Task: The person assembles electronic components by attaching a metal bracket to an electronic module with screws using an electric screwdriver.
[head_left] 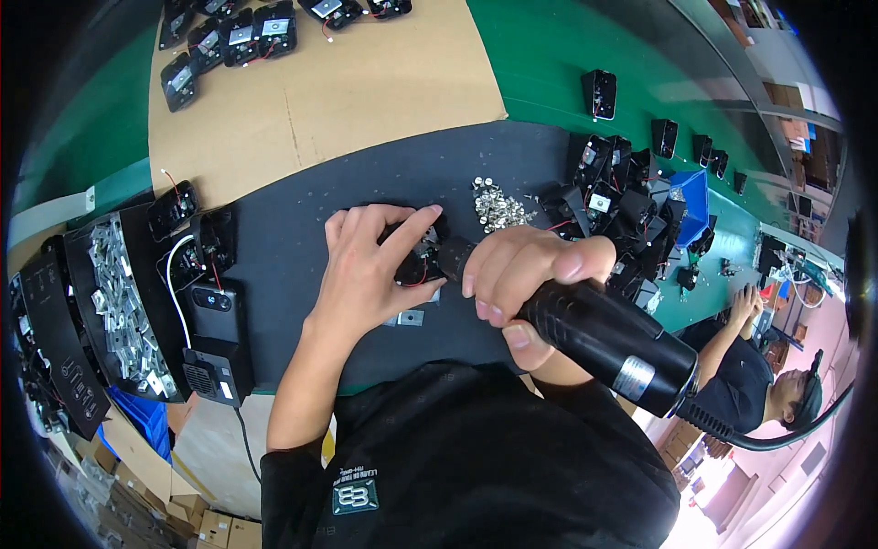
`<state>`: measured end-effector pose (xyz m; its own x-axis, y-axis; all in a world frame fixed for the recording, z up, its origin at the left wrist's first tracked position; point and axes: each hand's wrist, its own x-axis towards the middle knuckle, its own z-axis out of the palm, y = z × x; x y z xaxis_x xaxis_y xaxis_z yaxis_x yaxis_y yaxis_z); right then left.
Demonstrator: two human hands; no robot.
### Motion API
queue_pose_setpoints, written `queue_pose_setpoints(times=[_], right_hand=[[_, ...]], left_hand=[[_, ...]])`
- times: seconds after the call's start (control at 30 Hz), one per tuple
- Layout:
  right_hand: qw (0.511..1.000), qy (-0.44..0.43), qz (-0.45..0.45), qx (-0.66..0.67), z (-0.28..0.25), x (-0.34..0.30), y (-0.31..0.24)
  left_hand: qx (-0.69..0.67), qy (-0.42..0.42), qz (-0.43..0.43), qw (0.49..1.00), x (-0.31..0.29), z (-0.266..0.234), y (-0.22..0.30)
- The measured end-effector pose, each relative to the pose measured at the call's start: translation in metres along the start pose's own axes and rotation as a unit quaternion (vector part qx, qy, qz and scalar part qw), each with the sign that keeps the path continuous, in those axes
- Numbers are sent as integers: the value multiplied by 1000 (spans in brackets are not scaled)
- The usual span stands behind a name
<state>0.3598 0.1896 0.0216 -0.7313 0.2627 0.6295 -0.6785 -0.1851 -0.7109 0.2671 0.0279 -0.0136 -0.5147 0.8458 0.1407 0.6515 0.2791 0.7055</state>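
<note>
My right hand (535,279) is wrapped round a black corded electric screwdriver (613,339), tilted so its nose points left. That nose meets a small black plastic housing (416,265) on the dark mat (283,274). My left hand (370,256) grips the housing from the left, fingers over its far side and thumb at the near side; it covers much of the part. A bit of red wire shows inside the housing. Just below lie small metal plates (411,317). Beyond the screwdriver's nose sits a pile of silver screws (498,206).
Black housings (631,197) are heaped at right beside a blue bin (692,206). More housings (274,29) rest on cardboard (366,101) at the far left. A tray of metal plates (123,311) and a black device (215,357) stand at left. A co-worker (759,375) sits at right.
</note>
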Motion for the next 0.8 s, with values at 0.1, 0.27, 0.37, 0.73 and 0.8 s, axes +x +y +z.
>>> queue_pose_setpoints(times=[0.1,0.27,0.37,0.73,0.8], right_hand=[[999,21,26,31,3,5,-1],[994,-87,33,-52,3,16,-4],[998,-51,30,-25,6,15,4],[998,-25,-3,59,-2,14,11],[997,-51,4,55,-3,17,6]], left_hand=[[-6,-3,5,1000,-1,0,-2],[-22,-8,6,1000,-1,-2,-5],[-23,-4,2,1000,-1,-2,-6],[-32,-9,2,999,2,-3,-2],[-31,-12,11,999,6,-3,-2]])
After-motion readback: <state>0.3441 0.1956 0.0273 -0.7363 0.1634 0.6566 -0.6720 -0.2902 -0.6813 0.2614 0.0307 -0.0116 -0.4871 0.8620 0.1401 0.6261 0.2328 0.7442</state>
